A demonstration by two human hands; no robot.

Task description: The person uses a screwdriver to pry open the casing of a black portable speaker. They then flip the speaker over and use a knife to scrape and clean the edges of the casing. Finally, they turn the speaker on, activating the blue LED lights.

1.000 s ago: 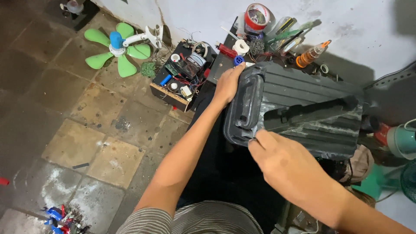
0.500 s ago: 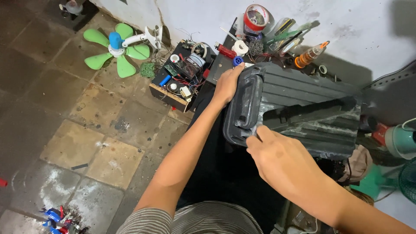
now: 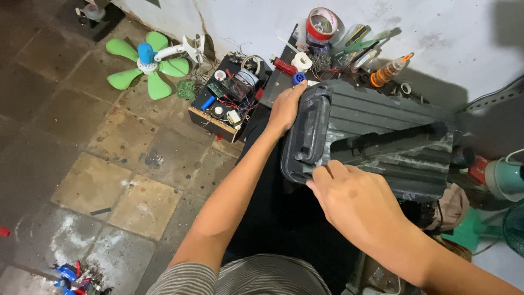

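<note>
Left hand (image 3: 285,111): clasps the far top corner of the dark grey ribbed plastic case (image 3: 376,136), fingers wrapped over its edge.
Right hand (image 3: 355,199): presses on the near corner of the case, fingertips on the rim by the recessed handle; palm hidden, so how firmly it grips I cannot tell.
Case position: lies on its side on a dark cluttered counter (image 3: 273,87) against the wall, handle end towards the person, held between the 2 hands.
Risk 1: the case could slide or tip off the counter's edge, since part of it seems to overhang and the hands hold only 2 corners.
Risk 2: shifting it backwards could knock over the red tape roll (image 3: 321,26) and the orange-capped bottle (image 3: 388,71) just behind.
Surface: worn, stained stone floor tiles (image 3: 109,180), dusty.
Room: white scuffed wall; a green 5-bladed fan rotor (image 3: 148,63) lies on the floor near an open wooden box of electronic parts (image 3: 226,101).
</note>
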